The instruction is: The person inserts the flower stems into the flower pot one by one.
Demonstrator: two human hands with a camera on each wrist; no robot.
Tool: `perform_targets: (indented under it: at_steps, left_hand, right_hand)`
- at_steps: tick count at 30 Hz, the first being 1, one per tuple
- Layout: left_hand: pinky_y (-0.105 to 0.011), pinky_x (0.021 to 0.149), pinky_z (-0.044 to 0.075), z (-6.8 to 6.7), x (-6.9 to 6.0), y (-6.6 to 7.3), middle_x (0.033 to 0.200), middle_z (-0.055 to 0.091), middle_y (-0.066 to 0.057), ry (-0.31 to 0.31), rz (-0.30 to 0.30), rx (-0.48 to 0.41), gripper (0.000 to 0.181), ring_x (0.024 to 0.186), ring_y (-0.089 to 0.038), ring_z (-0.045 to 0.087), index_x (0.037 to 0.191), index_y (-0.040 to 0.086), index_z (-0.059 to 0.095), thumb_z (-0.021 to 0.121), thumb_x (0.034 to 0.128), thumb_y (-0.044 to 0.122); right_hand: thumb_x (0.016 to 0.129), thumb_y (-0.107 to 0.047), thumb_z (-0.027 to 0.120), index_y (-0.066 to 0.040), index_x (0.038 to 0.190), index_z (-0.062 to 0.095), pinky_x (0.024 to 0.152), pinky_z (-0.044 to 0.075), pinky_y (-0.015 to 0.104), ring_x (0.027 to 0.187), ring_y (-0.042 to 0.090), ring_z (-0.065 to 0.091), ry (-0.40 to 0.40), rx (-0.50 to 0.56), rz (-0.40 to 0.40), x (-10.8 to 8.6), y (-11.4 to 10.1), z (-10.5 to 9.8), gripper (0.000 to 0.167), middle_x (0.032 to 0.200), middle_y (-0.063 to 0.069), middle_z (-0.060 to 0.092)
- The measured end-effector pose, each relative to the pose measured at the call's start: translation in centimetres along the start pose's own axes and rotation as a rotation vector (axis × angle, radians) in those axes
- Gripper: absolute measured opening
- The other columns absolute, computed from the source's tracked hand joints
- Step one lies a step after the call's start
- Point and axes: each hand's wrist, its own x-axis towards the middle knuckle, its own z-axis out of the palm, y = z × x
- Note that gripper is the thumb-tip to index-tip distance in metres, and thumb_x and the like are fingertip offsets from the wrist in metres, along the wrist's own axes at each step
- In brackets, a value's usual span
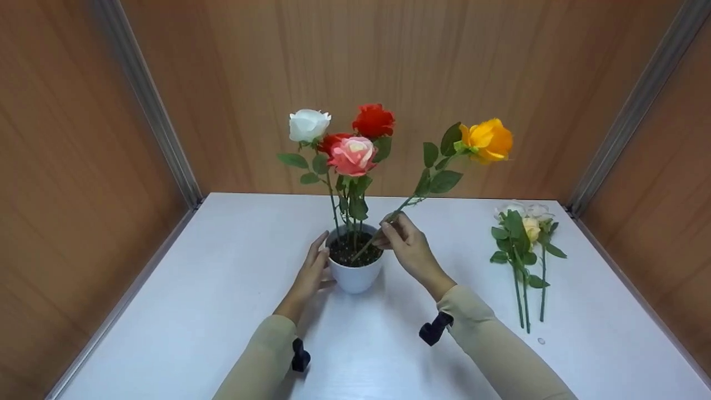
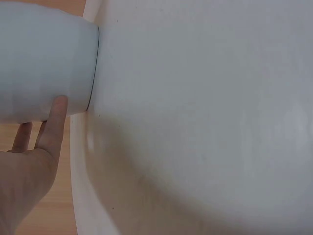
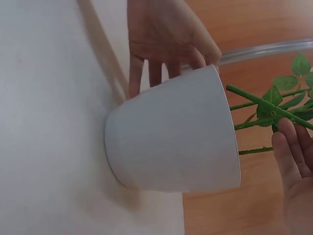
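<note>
Against the left side of a white flower pot (image 1: 355, 278) rests my left hand (image 1: 307, 280), its fingers mostly straight; the right wrist view shows those fingers (image 3: 155, 73) along the pot's wall. My right hand (image 1: 410, 247) pinches the stem of a yellow-orange rose (image 1: 486, 140), which tilts up to the right. In the right wrist view, the lower end of its stem (image 3: 239, 93) is just above the pot's rim. Standing in the dark soil (image 1: 340, 253) are a white rose (image 1: 309, 125), red roses (image 1: 374, 120) and a pink rose (image 1: 353, 156).
Several pale roses (image 1: 531, 229) with green stems lie on the right of the white table (image 1: 222, 311). A small clear bit (image 1: 541, 341) lies near their stems. Wood-grain panels (image 1: 444, 66) stand behind and at both sides, with grey metal strips (image 1: 161, 111) at the corners.
</note>
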Motion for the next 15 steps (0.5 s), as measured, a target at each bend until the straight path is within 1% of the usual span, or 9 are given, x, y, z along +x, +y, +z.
perform_targets:
  at_steps: [2, 4, 6, 8, 11, 15]
  left_hand:
    - [-0.064, 0.097, 0.047, 0.0, 0.1, -0.2, 0.159, 0.028, -0.024, 0.008, 0.006, 0.004, 0.058, 0.139, -0.049, 0.036, 0.161, 0.026, 0.014, 0.03, 0.109, 0.044]
    - [-0.064, 0.097, 0.047, 0.0, 0.1, -0.3, 0.159, 0.029, -0.023, 0.01, 0.007, 0.002, 0.058, 0.139, -0.049, 0.037, 0.161, 0.026, 0.015, 0.031, 0.1089, 0.044]
    - [-0.064, 0.097, 0.047, 0.1, 0.1, -0.4, 0.159, 0.029, -0.023, 0.009, 0.008, 0.001, 0.057, 0.138, -0.048, 0.038, 0.161, 0.027, 0.015, 0.03, 0.1089, 0.044]
    - [-0.063, 0.097, 0.047, 0.1, 0.2, -0.4, 0.159, 0.029, -0.023, 0.011, 0.006, 0.004, 0.057, 0.138, -0.048, 0.038, 0.161, 0.027, 0.016, 0.03, 0.1088, 0.044]
    - [-0.063, 0.097, 0.048, 0.1, 0.2, -0.4, 0.159, 0.028, -0.024, 0.011, 0.013, 0.013, 0.057, 0.138, -0.049, 0.038, 0.161, 0.027, 0.016, 0.029, 0.1088, 0.044]
    - [-0.063, 0.096, 0.049, 0.1, 0.1, -0.4, 0.158, 0.03, -0.023, 0.019, 0.016, 0.017, 0.056, 0.137, -0.049, 0.039, 0.161, 0.028, 0.017, 0.03, 0.1088, 0.044]
  right_hand:
    - [0.109, -0.024, 0.048, -0.006, 0.114, 0.055, 0.088, 0.058, 0.033, 0.095, 0.023, 0.069, -0.006, -0.059, -0.054, 0.1, -0.1, 0.4, 0.021, 0.101, 0.01, 0.066]
    - [0.109, -0.025, 0.047, -0.003, 0.115, 0.055, 0.088, 0.058, 0.031, 0.096, 0.021, 0.069, -0.013, -0.118, -0.109, 0.2, -0.1, 0.8, 0.024, 0.101, 0.009, 0.066]
    - [0.109, -0.024, 0.047, -0.002, 0.115, 0.055, 0.087, 0.058, 0.029, 0.096, 0.019, 0.069, -0.017, -0.169, -0.148, 0.3, -0.1, 1.2, 0.025, 0.102, 0.009, 0.066]
    - [0.109, -0.024, 0.047, -0.002, 0.115, 0.055, 0.086, 0.058, 0.027, 0.097, 0.017, 0.069, -0.021, -0.206, -0.176, 0.5, -0.1, 1.5, 0.024, 0.103, 0.009, 0.066]
    - [0.109, -0.024, 0.047, -0.004, 0.114, 0.055, 0.086, 0.057, 0.026, 0.098, 0.016, 0.069, -0.036, -0.236, -0.197, 0.8, -0.2, 1.9, 0.022, 0.106, 0.011, 0.067]
    - [0.109, -0.021, 0.047, 0.0, 0.117, 0.054, 0.087, 0.058, 0.028, 0.102, 0.023, 0.07, -0.072, -0.273, -0.233, 1.3, -0.4, 2.5, 0.024, 0.113, 0.017, 0.066]
